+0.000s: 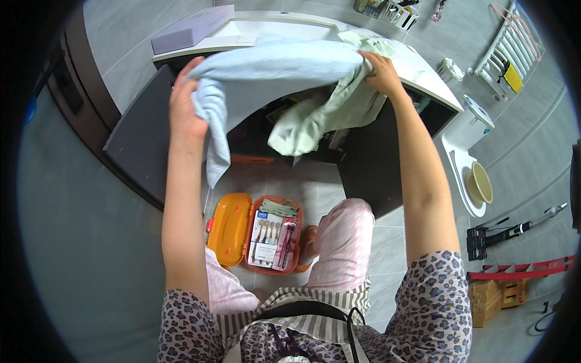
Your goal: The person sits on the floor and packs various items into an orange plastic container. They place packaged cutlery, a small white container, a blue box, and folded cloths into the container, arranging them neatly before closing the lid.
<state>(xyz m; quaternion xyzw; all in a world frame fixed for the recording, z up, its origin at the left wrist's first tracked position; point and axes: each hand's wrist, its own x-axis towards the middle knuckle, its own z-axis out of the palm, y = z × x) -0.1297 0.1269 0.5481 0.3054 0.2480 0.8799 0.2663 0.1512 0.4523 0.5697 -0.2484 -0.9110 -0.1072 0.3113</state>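
Note:
A light blue towel (281,61) stretches between my raised hands above the vanity's front edge. My left hand (187,106) grips one end, and a length of it hangs down beside the wrist. My right hand (381,75) holds the other end together with a pale green cloth (317,120), which droops in front of the open cabinet and looks blurred. Another pale green cloth (370,43) lies on the countertop behind my right hand. On the floor below, an orange plastic case (297,245) lies open, holding packaged toothbrushes (265,238) and a folded greenish cloth (279,208).
Dark cabinet doors (140,136) stand open on both sides. A lilac box (193,29) sits at the countertop's left end beside the white sink (281,29). To the right are a toilet (467,122), a beige basin (479,182), a red ladder (522,268) and a cardboard box (484,301).

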